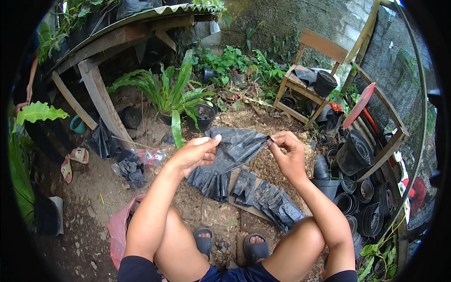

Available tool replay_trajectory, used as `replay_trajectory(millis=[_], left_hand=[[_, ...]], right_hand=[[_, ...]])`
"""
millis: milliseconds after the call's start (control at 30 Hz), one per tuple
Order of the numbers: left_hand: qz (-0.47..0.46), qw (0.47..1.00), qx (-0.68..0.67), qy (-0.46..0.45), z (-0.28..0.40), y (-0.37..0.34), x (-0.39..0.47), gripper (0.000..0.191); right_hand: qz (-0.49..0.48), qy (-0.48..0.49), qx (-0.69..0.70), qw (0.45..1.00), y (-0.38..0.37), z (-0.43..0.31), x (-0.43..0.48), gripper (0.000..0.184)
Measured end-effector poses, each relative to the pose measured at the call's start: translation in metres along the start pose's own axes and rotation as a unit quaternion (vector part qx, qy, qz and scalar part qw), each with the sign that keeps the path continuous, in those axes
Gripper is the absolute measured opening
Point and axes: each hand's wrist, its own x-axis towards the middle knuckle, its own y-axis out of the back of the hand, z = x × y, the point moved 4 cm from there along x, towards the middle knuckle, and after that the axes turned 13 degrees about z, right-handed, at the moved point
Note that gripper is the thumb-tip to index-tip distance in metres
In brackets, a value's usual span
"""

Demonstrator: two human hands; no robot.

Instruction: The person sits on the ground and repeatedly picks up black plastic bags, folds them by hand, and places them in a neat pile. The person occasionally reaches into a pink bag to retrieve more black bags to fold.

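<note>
A black plastic grow bag (236, 146) is stretched between my two hands above the ground. My left hand (201, 151) pinches its left side, thumb on top and fingers curled beneath. At the right, my right hand (287, 149) grips a gathered corner between thumb and fingertips. Under the bag lie more folded black plastic bags: a pleated one (213, 185), a smaller one (244, 187) in the middle, and several overlapping (278, 204) towards my right knee. Part of a flat board (259, 210) shows beneath them.
Stacked black plastic pots (366, 215) crowd the right side. A wooden chair (303, 84) holds a pot at the back. A potted fern (169, 91) stands ahead, near a wooden table (105, 46). A pink plastic bag (118, 229) lies left; another person's sandalled feet (74, 160) are beyond.
</note>
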Motion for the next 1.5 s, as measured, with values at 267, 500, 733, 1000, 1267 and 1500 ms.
replay_trajectory(millis=[267,500,733,1000,1267,1500], left_hand=[[-0.066,0.997,-0.018,0.046,-0.005,0.0,-0.001,0.032],[-0.076,0.994,-0.068,-0.027,-0.004,-0.004,0.003,0.029],[-0.024,0.983,-0.1,-0.15,0.016,0.006,-0.004,0.023],[0.071,0.96,-0.033,-0.27,0.03,0.009,-0.014,0.015],[0.013,0.987,0.003,-0.162,0.018,-0.001,-0.016,0.052],[-0.11,0.975,0.076,-0.18,0.023,0.006,-0.026,0.05]], right_hand=[[0.028,-0.008,0.007,1.0,0.002,0.0,0.001,0.008],[-0.008,0.018,0.005,1.0,0.003,-0.004,0.001,0.007],[-0.119,0.024,-0.017,0.993,0.008,-0.01,0.008,0.007],[-0.111,-0.183,0.111,0.97,0.004,0.004,0.003,0.011],[-0.063,-0.178,0.073,0.979,0.0,0.008,-0.001,0.018],[-0.054,-0.181,0.062,0.98,0.001,0.007,-0.001,0.019]])
